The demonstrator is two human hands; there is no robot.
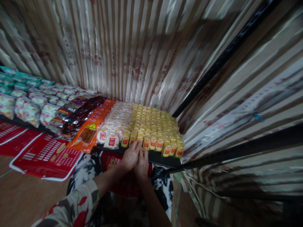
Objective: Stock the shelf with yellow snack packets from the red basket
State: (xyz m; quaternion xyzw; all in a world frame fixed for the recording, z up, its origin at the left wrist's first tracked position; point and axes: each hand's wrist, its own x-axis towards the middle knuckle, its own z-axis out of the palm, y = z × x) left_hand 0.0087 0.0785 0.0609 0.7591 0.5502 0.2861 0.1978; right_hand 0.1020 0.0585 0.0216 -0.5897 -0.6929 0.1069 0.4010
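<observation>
My left hand [131, 156] and my right hand [142, 162] are drawn together at the front edge of a low black shelf [155, 155]. Their fingers are closed and meet at a small yellow packaged cake [140, 137] with a red label in the front row. My fingers cover its lower part. Around it stand many like packets [151, 126] in tight rows, wrapped in clear plastic. Left of them lie white round wrapped cakes [111, 140] with red labels, then a flat orange snack bag [88, 130].
Farther left, dark packets [71, 116] and white snack bags [27, 110] line the shelf, with green bags [17, 77] behind. Red printed sheeting [47, 154] hangs below. A striped plastic curtain [132, 47] backs the shelf. Black metal bars [222, 71] run along the right.
</observation>
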